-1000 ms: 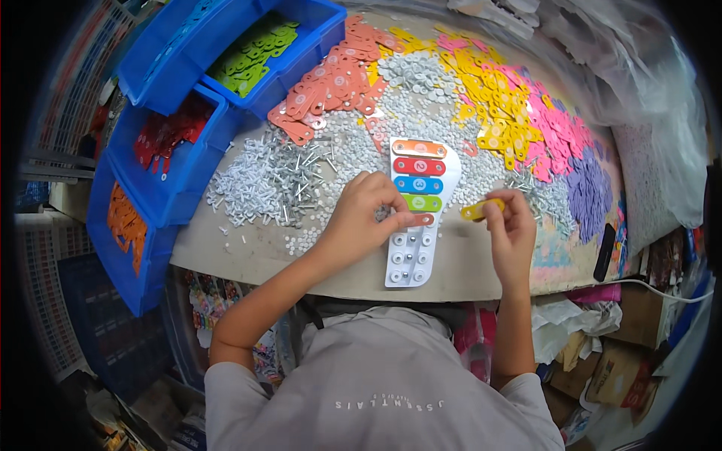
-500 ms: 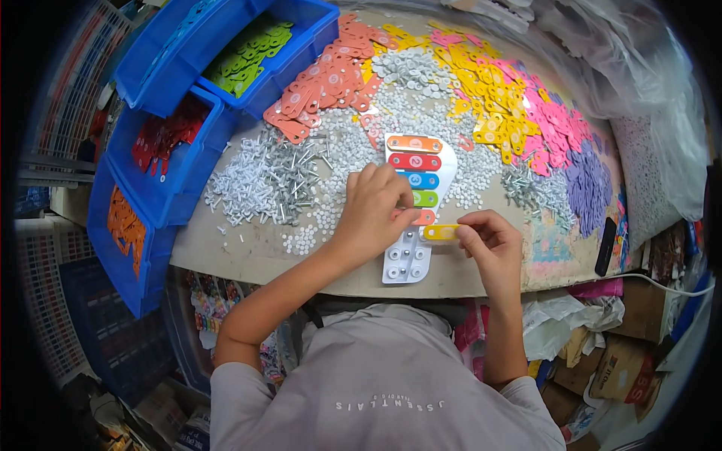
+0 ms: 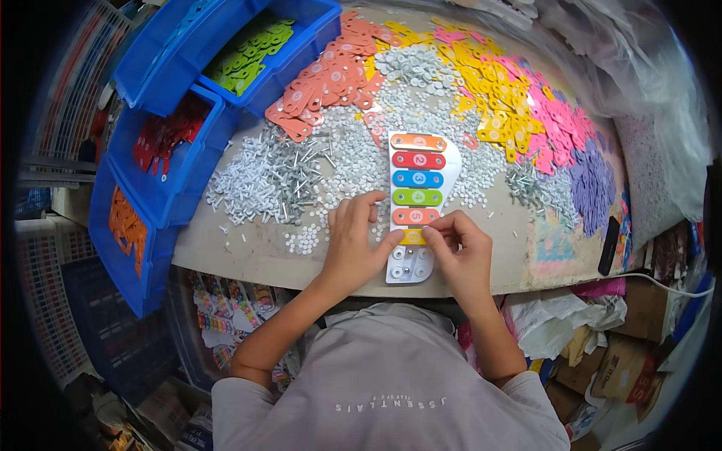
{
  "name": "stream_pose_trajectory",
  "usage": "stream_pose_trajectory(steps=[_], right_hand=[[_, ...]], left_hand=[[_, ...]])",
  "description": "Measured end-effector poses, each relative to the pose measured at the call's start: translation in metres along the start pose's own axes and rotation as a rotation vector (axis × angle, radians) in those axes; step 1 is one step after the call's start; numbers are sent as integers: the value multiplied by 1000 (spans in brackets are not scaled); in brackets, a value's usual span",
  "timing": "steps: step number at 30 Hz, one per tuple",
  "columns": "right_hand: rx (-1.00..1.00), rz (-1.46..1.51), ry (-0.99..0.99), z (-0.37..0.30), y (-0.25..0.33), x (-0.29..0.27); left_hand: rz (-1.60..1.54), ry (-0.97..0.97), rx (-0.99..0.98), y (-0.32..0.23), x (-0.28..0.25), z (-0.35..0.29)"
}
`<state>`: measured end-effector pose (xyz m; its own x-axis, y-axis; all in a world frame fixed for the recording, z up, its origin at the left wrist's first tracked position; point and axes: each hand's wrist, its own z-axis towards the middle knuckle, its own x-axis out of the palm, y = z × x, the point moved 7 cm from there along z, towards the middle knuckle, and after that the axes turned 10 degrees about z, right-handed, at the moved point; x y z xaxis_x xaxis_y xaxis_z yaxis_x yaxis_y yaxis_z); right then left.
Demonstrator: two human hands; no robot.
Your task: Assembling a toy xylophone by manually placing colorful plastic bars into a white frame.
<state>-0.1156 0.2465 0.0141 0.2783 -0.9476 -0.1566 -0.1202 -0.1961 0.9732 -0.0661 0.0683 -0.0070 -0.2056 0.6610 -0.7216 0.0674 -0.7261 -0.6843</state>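
Note:
A white toy xylophone base (image 3: pixel 447 169) lies at the front middle of the table. Orange, red, blue, green and coral bars cross it from its far end down. Below the coral bar (image 3: pixel 416 216) a yellow bar (image 3: pixel 413 237) lies across the base. My right hand (image 3: pixel 462 252) pinches the right end of this yellow bar. My left hand (image 3: pixel 352 244) is beside the base, fingers apart, its thumb tip at the bar's left end. White washers and metal pegs (image 3: pixel 410 263) show on the bare near end of the base.
Blue bins (image 3: pixel 162 177) at the left hold green, red and orange pieces. Piles of coral bars (image 3: pixel 327 79), yellow bars (image 3: pixel 496 90), pink bars (image 3: pixel 556 120) and purple bars (image 3: pixel 593 188) lie behind. Screws (image 3: pixel 263 180) and small white caps (image 3: pixel 353 150) are scattered around. A dark flat object (image 3: pixel 608 246) lies right.
My right hand has moved left with the yellow bar, which now lies across the base below the coral one. My left hand has drawn back left, off the coral bar, uncovering it.

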Motion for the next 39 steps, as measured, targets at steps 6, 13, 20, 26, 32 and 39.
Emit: stream_pose_trajectory(steps=[6,13,20,26,32,39], right_hand=[[-96,-192,-13,2,-8,-9],[80,-120,79,9,-14,-13],[-656,-690,-136,96,64,-30],[-642,-991,-147,213,27,-41],[-619,-1139,-234,222,23,-31],[-589,-1229,-238,227,24,-25]], left_hand=[[-29,10,-15,1,1,3],[-84,-6,-51,6,4,-4],[-27,-152,62,2,-9,-41],[-40,-165,70,3,-7,-37],[-57,-173,37,5,-10,-35],[-51,-181,62,3,-12,-31]])
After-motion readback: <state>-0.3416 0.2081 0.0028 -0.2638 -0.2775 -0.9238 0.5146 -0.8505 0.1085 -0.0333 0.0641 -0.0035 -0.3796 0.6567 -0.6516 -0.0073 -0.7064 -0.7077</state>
